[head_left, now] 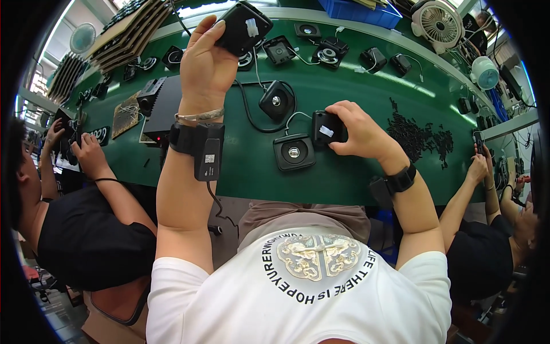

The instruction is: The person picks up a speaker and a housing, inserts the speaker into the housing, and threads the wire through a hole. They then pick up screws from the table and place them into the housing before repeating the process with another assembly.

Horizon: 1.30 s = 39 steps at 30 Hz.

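Note:
My left hand [209, 66] is raised over the far part of the bench, closed around a black plastic speaker housing [238, 35] with a white connector lying on its face. Nearer the middle, my right hand [366, 133] grips a second black housing [321, 119] by its right side, thumb below and fingers above. This one also shows a white connector. A pale wire runs from it to a square black speaker [285, 163] with a silver centre, lying face up. Another black speaker [274, 110] with a silver centre lies between my hands.
A dark box-shaped device [166, 106] stands beside my left forearm. Small black parts [421, 137] lie in a pile to the right. Several speakers [328, 54] line the green bench's [240, 166] far side, near a fan [438, 24] and blue bin [366, 12]. People work on both sides.

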Each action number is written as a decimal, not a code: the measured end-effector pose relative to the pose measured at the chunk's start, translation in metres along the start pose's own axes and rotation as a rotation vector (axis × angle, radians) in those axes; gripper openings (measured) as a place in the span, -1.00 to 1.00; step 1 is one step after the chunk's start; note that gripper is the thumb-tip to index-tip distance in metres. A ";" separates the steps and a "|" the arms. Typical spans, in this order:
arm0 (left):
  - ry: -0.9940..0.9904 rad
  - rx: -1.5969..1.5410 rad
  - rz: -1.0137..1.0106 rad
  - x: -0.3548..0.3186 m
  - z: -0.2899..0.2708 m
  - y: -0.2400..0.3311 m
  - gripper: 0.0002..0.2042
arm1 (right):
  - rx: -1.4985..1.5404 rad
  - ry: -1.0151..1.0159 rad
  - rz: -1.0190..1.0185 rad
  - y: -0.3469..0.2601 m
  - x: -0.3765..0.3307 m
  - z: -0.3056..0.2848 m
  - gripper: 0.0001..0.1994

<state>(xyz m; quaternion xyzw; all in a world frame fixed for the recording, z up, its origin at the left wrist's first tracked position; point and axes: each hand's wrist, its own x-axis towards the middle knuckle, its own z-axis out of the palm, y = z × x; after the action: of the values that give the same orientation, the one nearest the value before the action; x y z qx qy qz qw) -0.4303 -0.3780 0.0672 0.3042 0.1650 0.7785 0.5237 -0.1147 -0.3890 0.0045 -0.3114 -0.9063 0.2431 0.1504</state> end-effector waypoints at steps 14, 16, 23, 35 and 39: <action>-0.097 0.011 -0.057 0.024 0.025 -0.007 -0.78 | 0.459 0.211 0.160 0.024 0.122 0.004 -0.44; -0.090 0.011 -0.094 0.027 0.034 -0.010 -0.78 | 0.127 0.164 -0.011 0.038 0.143 0.011 -0.42; -0.101 -0.083 -0.235 0.012 0.049 -0.020 -0.77 | 0.353 0.197 -0.057 0.033 0.109 -0.003 -0.70; -0.219 -0.224 -0.782 -0.104 0.078 -0.129 -0.73 | -0.524 0.730 -0.244 0.020 -0.118 -0.003 -0.74; -0.171 -0.079 -0.828 -0.131 0.065 -0.162 -0.72 | -0.516 0.730 -0.143 0.018 -0.143 0.032 -0.74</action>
<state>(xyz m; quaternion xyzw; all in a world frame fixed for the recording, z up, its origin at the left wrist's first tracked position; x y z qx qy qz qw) -0.2379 -0.4376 -0.0158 0.2554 0.1991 0.4799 0.8154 -0.0105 -0.4792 -0.0494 -0.3405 -0.8441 -0.1277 0.3941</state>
